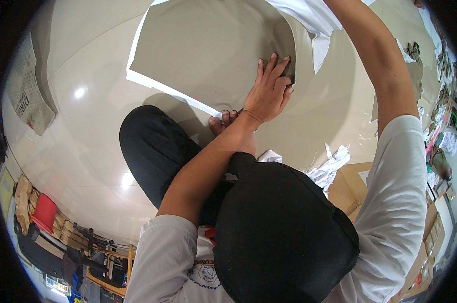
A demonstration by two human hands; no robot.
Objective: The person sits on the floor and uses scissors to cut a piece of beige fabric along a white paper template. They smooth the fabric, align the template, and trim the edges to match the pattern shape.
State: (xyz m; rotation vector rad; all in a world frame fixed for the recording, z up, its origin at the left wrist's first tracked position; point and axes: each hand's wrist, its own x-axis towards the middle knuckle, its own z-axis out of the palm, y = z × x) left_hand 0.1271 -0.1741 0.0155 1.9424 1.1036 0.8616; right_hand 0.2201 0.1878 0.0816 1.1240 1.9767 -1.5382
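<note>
My left hand [266, 93] lies on an olive-grey sheet [198, 40] near its right side, fingers spread and thumb bent by the edge. White material [173, 92] shows along the sheet's left and lower edges. My right arm reaches past the top of the view, so that hand is out of sight. Loose white material [324, 30] hangs beside that forearm at the top. My bare foot [221, 123] pokes out at the sheet's lower edge, beside my bent leg in black trousers [155, 146].
A printed sheet [29, 91] lies far left on the glossy floor [77, 131]. White scraps [329, 164] and cardboard [352, 197] are right of my legs. A red item [45, 212] and piled things are lower left. Along the right are cloth heaps and another person [441, 164].
</note>
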